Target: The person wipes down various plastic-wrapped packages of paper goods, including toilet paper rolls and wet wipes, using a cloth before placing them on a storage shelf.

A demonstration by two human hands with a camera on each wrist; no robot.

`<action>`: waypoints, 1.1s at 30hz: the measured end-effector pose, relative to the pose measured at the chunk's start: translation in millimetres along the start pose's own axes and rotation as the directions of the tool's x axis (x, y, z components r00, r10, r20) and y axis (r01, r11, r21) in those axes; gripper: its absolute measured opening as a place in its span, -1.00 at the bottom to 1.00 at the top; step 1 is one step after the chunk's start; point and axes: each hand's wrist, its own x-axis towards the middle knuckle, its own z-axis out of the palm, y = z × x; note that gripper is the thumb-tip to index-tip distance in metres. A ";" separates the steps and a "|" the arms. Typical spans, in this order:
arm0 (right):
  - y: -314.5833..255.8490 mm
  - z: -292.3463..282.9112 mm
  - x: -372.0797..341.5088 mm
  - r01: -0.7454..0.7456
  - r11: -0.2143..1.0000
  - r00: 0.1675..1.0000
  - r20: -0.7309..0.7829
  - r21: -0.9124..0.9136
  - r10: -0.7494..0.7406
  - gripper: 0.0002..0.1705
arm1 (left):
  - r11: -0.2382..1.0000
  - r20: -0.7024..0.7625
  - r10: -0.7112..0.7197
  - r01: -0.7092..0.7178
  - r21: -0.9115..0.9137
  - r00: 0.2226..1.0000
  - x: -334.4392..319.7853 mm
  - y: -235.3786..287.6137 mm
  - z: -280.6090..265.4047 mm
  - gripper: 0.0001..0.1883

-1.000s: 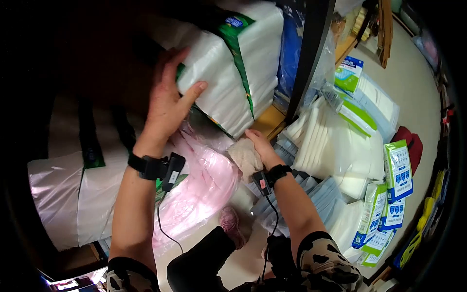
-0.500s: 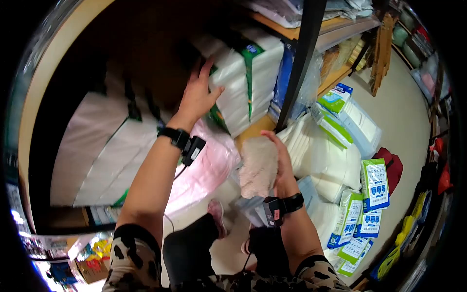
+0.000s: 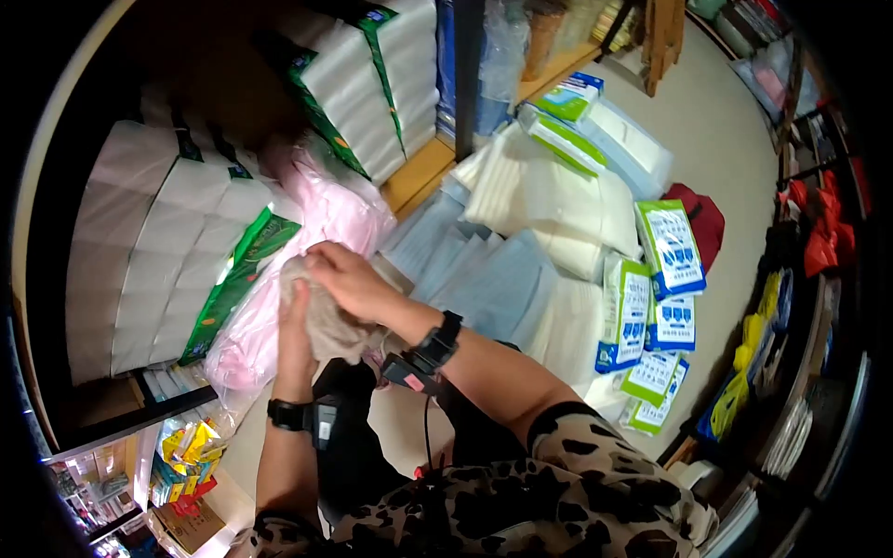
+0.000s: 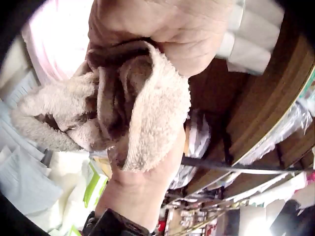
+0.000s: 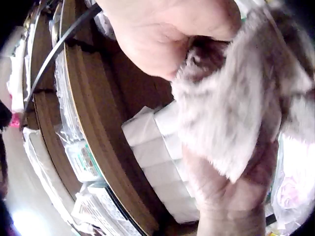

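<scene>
A beige terry cloth (image 3: 327, 325) is crumpled between my two hands in front of my lap. My left hand (image 3: 296, 330) grips its left side, fingers pointing away from me. From the right, my right hand (image 3: 352, 282) holds the upper part with curled fingers. The left wrist view shows the cloth (image 4: 157, 118) folded in loose layers, with a flap hanging out between the palms. In the right wrist view the cloth (image 5: 221, 118) covers most of the fingers. A pink plastic-wrapped bundle (image 3: 339, 205) lies just beyond the hands.
White tissue packs (image 3: 139, 251) fill the dark shelf at left, and another stack (image 3: 349, 88) stands on its far end. A black post (image 3: 470, 74) rises beside it. Blue-grey packs (image 3: 493, 288), white pads (image 3: 549, 195) and green-blue packets (image 3: 670, 246) cover the floor at right.
My left hand has left the far tissue stack and come back to the cloth. My right hand has carried the cloth leftward, so both hands now hold it. The head view has shifted.
</scene>
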 end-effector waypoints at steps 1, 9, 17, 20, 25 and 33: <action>4.2 4.9 -2.5 0.020 0.998 0.997 0.072 -0.065 -0.015 -0.56 | 0.999 0.002 0.006 -0.006 -0.051 1.000 -6.5 -5.5 -20.1 -0.50; -48.0 -50.6 -60.1 0.001 0.951 1.000 -0.006 0.310 0.000 -0.64 | 0.959 0.010 -0.143 0.141 -0.247 0.990 -114.7 -25.7 -115.5 -0.52; -109.7 -231.0 -296.6 0.072 0.976 0.737 -0.670 0.205 0.086 -0.69 | 0.954 -0.007 -0.151 0.144 -0.262 0.989 -132.0 -41.0 -120.8 -0.45; -82.5 -277.1 -378.8 -0.019 0.983 0.534 -0.829 0.184 0.166 -0.77 | 0.967 0.050 -0.118 0.126 -0.221 0.992 -129.1 -44.4 -110.5 -0.44; 129.9 -363.7 -499.7 0.018 0.785 0.398 -0.725 0.619 0.562 -0.85 | 0.952 0.154 -0.160 0.194 -0.237 0.975 -125.1 -45.4 -87.2 -0.47; 275.2 -350.0 -479.6 -0.172 0.691 0.285 -0.636 0.702 0.717 -0.38 | 0.957 0.001 -0.079 0.076 -0.279 0.997 -135.5 -43.0 -103.9 -0.53</action>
